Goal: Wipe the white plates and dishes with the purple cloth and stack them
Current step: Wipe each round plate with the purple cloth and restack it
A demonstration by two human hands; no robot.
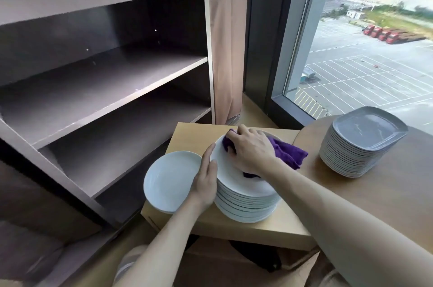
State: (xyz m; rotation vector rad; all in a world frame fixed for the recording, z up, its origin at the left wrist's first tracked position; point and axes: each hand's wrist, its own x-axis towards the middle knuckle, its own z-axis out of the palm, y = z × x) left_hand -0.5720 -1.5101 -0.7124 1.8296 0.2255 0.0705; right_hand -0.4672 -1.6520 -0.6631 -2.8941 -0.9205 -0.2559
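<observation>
A tall stack of white plates (246, 202) stands on a low wooden table (276, 228). My right hand (251, 148) presses the purple cloth (289, 152) onto the top plate (234, 176), fingers curled over the cloth. My left hand (206, 181) grips the left rim of that top plate, thumb on its upper face. To the left, a separate white plate (168, 181) lies on the same table, partly under my left wrist.
A grey-brown service cart with bare shelves (105, 75) fills the left. A stack of grey squarish plates (358, 146) sits on a round wooden table (398, 193) at right. A tall window (375, 52) lies beyond. A beige cloth bag (226, 52) hangs on the cart's side.
</observation>
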